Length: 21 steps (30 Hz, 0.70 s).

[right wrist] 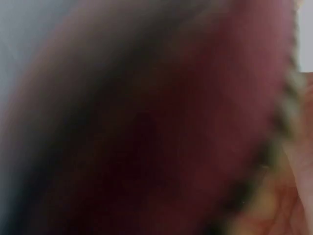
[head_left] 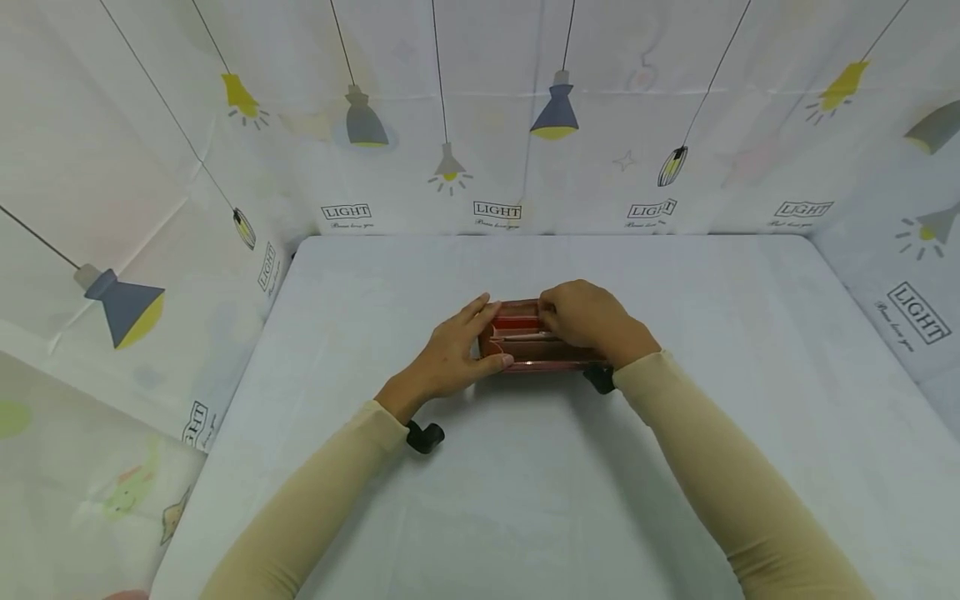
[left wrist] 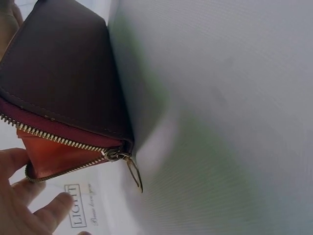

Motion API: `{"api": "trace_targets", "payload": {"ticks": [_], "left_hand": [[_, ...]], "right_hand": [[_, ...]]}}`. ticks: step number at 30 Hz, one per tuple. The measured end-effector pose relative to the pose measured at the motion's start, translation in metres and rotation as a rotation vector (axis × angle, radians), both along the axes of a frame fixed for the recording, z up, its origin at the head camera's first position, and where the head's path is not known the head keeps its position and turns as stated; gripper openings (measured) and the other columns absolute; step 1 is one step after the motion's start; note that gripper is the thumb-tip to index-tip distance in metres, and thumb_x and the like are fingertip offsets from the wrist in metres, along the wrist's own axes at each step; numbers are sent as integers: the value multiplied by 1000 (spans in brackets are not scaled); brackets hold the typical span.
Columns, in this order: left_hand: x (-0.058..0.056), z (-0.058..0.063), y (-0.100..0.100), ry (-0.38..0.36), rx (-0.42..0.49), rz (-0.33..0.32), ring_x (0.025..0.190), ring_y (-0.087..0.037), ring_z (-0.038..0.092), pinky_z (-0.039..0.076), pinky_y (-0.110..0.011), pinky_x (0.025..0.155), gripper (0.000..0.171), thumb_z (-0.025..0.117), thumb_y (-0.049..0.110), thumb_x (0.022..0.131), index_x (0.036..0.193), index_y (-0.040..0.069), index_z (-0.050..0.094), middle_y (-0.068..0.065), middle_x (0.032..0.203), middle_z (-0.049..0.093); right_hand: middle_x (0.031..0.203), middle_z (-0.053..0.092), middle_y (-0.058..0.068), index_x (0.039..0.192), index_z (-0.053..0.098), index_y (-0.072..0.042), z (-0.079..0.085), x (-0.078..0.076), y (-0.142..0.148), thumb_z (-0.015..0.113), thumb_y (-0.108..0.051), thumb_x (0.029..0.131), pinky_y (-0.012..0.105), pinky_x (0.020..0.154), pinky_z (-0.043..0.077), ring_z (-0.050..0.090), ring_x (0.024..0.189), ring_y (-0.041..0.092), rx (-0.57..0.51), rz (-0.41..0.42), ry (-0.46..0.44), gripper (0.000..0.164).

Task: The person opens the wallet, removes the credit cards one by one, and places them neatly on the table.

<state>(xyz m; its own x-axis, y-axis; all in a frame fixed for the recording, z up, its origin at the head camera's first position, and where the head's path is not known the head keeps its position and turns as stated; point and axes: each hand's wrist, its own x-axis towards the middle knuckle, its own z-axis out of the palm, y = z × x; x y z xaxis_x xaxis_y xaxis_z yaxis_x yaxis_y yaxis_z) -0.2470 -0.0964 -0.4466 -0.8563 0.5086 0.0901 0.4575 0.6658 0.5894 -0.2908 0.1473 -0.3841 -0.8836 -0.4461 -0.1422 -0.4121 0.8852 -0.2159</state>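
A brown zip-around wallet (head_left: 525, 351) lies on the table with its top unzipped and spread, showing a red-orange lining and several dividers. My left hand (head_left: 447, 354) holds its left end, thumb on the near edge and fingers at the far edge. In the left wrist view the wallet (left wrist: 58, 68) shows its smooth dark outer face, brass zip teeth and a zip pull (left wrist: 134, 171) at the corner. Curled over the right part, my right hand (head_left: 588, 317) grips at the far rim; its fingertips are partly hidden. The wallet (right wrist: 171, 122) is a close blur in the right wrist view.
The white table (head_left: 480, 500) extends around the wallet, its far edge meeting a hanging cloth (head_left: 420, 183) printed with lamps. Black wrist-worn devices (head_left: 425, 437) sit below both wrists, the right one close to the wallet's near edge.
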Motion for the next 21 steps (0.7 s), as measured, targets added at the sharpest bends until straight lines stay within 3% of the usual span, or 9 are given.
{"api": "trace_targets", "payload": {"ticks": [8, 12, 21], "left_hand": [[-1, -5, 1, 22, 11, -18, 158, -30, 23, 25, -59, 124, 89, 60, 61, 99, 168, 19, 23, -5, 175, 16], [0, -5, 1, 17, 8, -12, 158, -31, 23, 24, -59, 124, 91, 62, 61, 99, 168, 18, 23, -5, 175, 16], [3, -3, 1, 10, 7, -6, 158, -33, 23, 24, -60, 124, 93, 64, 60, 97, 169, 19, 21, -3, 175, 13]], "right_hand": [[84, 68, 2, 100, 77, -9, 7, -1, -1, 56, -24, 104, 40, 67, 53, 57, 74, 21, 157, -35, 7, 26], [84, 66, 5, 99, 73, -7, 4, -1, 5, 56, -25, 104, 41, 67, 54, 58, 75, 22, 167, -64, 12, 25], [96, 65, 9, 113, 76, -7, 6, 3, 11, 62, -20, 104, 46, 80, 56, 58, 88, 28, 170, 29, 71, 21]]}}
